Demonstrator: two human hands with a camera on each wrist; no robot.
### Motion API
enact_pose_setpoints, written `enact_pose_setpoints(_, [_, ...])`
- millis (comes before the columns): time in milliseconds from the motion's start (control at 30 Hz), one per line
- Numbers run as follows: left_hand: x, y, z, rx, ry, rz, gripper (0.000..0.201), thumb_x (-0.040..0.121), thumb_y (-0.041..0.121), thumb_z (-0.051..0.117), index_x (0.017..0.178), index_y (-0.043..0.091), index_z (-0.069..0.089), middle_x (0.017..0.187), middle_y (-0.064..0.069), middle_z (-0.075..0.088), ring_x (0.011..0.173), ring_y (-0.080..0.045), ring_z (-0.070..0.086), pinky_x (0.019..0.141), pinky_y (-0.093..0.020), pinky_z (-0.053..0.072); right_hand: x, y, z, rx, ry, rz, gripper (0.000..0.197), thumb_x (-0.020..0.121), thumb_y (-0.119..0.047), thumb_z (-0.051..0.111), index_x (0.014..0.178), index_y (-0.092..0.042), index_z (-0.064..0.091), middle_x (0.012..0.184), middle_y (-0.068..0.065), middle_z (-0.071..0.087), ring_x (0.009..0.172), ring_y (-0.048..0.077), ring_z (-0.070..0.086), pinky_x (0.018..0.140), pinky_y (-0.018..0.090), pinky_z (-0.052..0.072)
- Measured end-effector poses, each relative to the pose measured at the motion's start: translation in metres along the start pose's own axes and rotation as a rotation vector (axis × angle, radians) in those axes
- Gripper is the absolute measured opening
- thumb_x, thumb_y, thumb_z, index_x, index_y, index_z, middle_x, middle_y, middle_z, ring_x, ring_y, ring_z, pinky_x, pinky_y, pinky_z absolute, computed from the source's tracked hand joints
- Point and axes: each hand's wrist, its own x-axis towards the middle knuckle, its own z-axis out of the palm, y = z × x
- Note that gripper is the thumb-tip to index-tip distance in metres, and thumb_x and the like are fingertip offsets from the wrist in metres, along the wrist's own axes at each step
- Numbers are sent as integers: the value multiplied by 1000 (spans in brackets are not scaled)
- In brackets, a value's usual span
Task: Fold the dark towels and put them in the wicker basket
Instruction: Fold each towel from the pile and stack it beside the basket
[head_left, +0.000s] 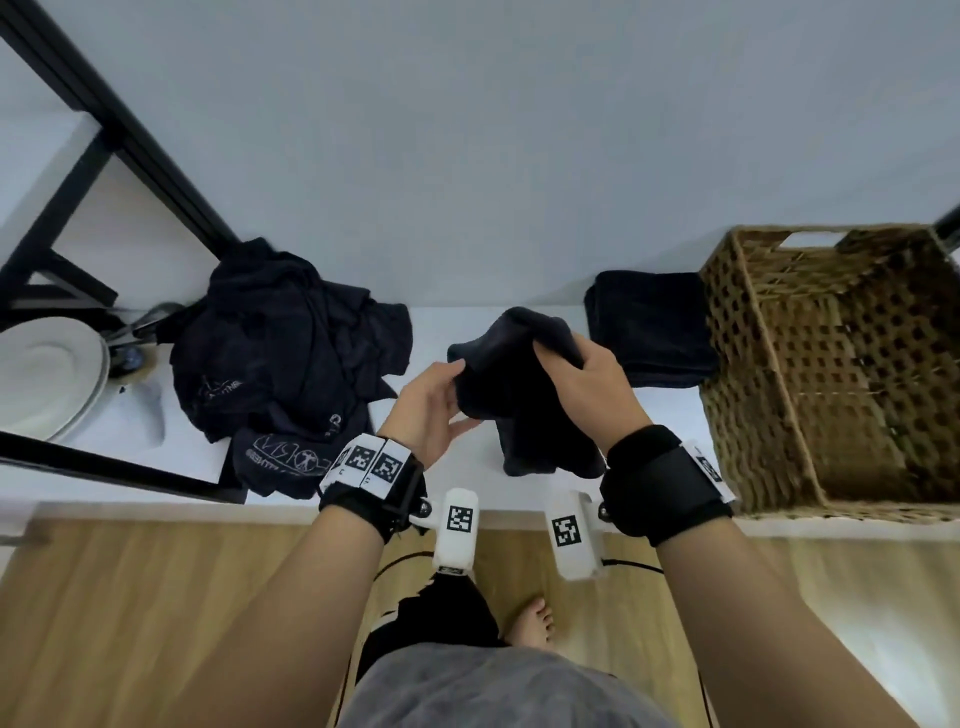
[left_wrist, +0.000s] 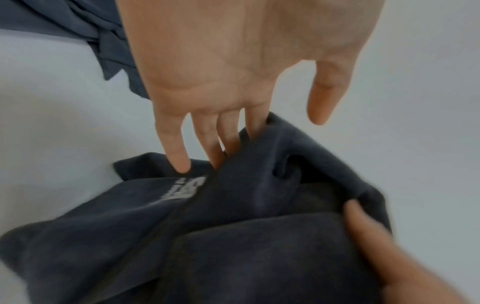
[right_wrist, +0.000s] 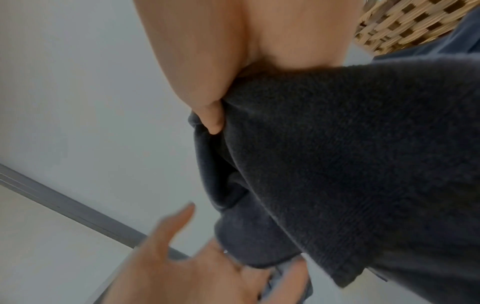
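I hold a dark towel (head_left: 519, 395) bunched up above the white table (head_left: 457, 322). My right hand (head_left: 561, 364) grips its upper part from the right, and the thumb (right_wrist: 211, 117) presses into the cloth (right_wrist: 350, 164). My left hand (head_left: 447, 400) touches the towel's left side with straight fingers (left_wrist: 176, 148); their tips lie behind a fold of the towel (left_wrist: 259, 226) and the thumb stands clear. A stack of folded dark towels (head_left: 649, 327) lies by the wall. The wicker basket (head_left: 753, 364) stands to its right, and nothing shows inside it.
A heap of dark printed clothing (head_left: 291, 353) lies on the table's left part. White plates (head_left: 47, 379) and a black metal frame (head_left: 130, 130) sit further left. The basket's weave (right_wrist: 389, 26) shows close beside my right wrist. Wooden floor (head_left: 156, 623) lies below the table edge.
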Motion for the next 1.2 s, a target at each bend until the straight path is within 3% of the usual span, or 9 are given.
enact_pose_setpoints(133, [-10, 24, 15, 252, 62, 182, 13, 94, 12, 62, 102, 5, 68, 90, -8, 67, 91, -23, 63, 88, -41, 51, -2, 8, 6, -22, 9, 27, 24, 83, -58, 58, 91, -39, 69, 87, -12, 74, 87, 7, 70, 76, 30, 55])
enact_pose_setpoints(233, [-19, 43, 23, 532, 152, 381, 20, 93, 14, 64, 101, -4, 66, 89, -13, 62, 86, -24, 58, 83, -41, 48, 0, 14, 0, -198, 25, 28, 11, 86, -40, 60, 94, -34, 63, 89, -13, 68, 92, 11, 65, 75, 29, 49])
enact_pose_setpoints(400, [-49, 75, 43, 667, -37, 472, 18, 95, 15, 61, 110, 23, 68, 106, -4, 73, 101, -16, 69, 88, -29, 56, 0, 11, -14, -149, 39, -13, 61, 81, -12, 63, 136, -28, 44, 130, -5, 54, 117, 12, 54, 94, 30, 47])
enact_pose_setpoints(600, [-66, 90, 50, 850, -195, 426, 44, 89, 9, 60, 115, 45, 57, 115, 14, 68, 112, -6, 62, 102, -34, 48, 6, -3, -8, 21, -129, -161, 72, 72, -3, 45, 129, -45, 51, 132, -22, 55, 135, 7, 42, 107, 31, 40])
enact_pose_setpoints(733, [-79, 95, 43, 627, -177, 372, 44, 84, 8, 60, 121, 33, 60, 110, 11, 71, 108, -11, 65, 96, -32, 50, 8, 14, -4, -63, 65, 104, 46, 91, -18, 44, 138, -20, 48, 135, 3, 56, 116, 15, 55, 95, 33, 45])
enact_pose_setpoints(800, [-90, 99, 41, 527, -219, 369, 43, 90, 0, 56, 125, 24, 58, 111, 7, 71, 106, -12, 65, 89, -26, 52, 5, 29, -1, -32, 66, 248, 37, 97, -25, 43, 124, -3, 56, 129, 20, 58, 107, 29, 58, 93, 44, 45])
enact_pose_setpoints(900, [-107, 105, 42, 491, -280, 394, 44, 89, 0, 57, 129, 16, 54, 113, 2, 68, 106, -13, 64, 86, -25, 52, -6, 49, 5, 177, -69, 407, 35, 98, -51, 43, 101, -22, 60, 120, 9, 68, 103, 16, 61, 96, 38, 41])
enact_pose_setpoints(1033, [-126, 110, 40, 480, -318, 408, 45, 83, 7, 61, 128, 7, 52, 111, -7, 62, 100, -16, 62, 85, -26, 53, -21, 62, 14, 245, -166, 498, 53, 88, -70, 48, 103, -21, 59, 109, 7, 72, 108, 18, 64, 102, 39, 43])
enact_pose_setpoints(1200, [-144, 104, 25, 475, -327, 400, 46, 83, 8, 62, 127, 7, 50, 106, -8, 60, 95, -16, 60, 81, -24, 52, -52, 69, 28, 474, -186, 523, 44, 89, -54, 61, 96, -11, 69, 74, 3, 62, 69, 16, 62, 66, 27, 52])
